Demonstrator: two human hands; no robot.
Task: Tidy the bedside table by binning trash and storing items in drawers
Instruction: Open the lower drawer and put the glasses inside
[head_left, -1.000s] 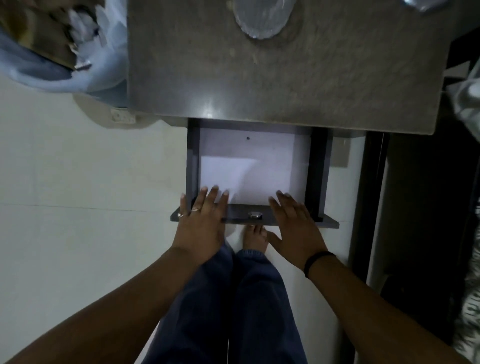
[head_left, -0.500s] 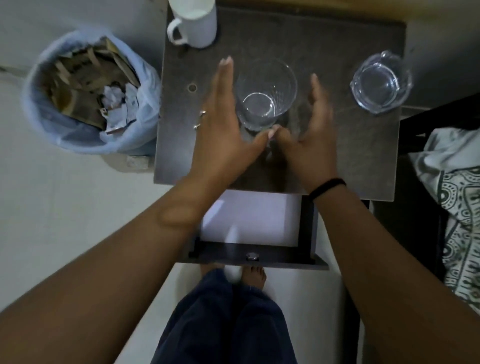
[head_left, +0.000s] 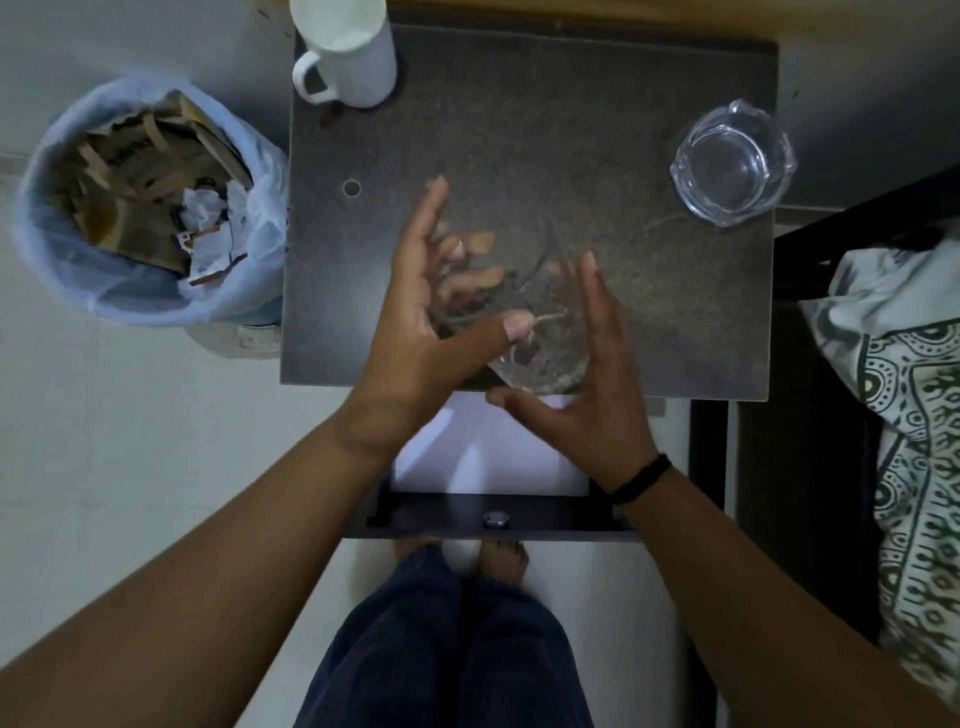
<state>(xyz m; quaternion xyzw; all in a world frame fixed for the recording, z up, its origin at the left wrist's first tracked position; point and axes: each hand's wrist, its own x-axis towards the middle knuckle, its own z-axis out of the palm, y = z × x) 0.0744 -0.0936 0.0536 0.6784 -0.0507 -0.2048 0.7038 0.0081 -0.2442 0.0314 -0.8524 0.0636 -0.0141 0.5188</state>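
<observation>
A clear drinking glass (head_left: 540, 332) is tilted, lifted near the front edge of the dark bedside table (head_left: 545, 130). My left hand (head_left: 426, 322) grips it from the left, fingers showing through the glass and thumb across its side. My right hand (head_left: 592, 374) cups its right side and base with fingers nearly straight. Below them the top drawer (head_left: 493, 457) stands open with a white bottom. A white mug (head_left: 348, 57) stands at the table's back left and a clear glass bowl (head_left: 732, 166) at the back right.
A bin with a pale blue liner (head_left: 150, 202), holding cardboard and crumpled paper, stands left of the table. A patterned cloth on a bed (head_left: 904, 405) lies to the right. The drawer front with a metal knob (head_left: 496, 518) juts out above my feet.
Both hands left the drawer front, reached up to the glass standing mid-table, then took hold of it. The glass is now tilted and has moved toward the front edge.
</observation>
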